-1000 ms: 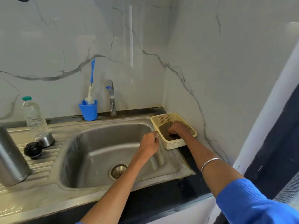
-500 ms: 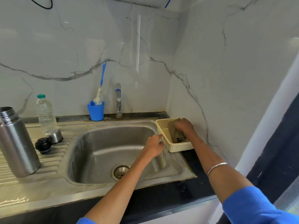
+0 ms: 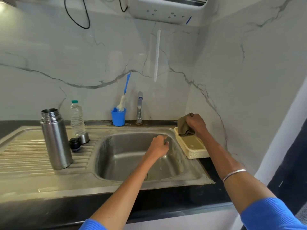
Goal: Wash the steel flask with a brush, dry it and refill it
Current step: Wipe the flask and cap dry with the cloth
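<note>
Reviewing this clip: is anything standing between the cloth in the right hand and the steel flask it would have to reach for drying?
Only the left hand, fingers curled and holding nothing, over the sink basin between them. The right hand holds the cloth above the basket; the steel flask stands open on the drainboard, its caps beside it.

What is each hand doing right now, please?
Left hand: fingers curled, holding nothing, over the sink.
Right hand: gripping the olive cloth, lifted above the basket.
</note>
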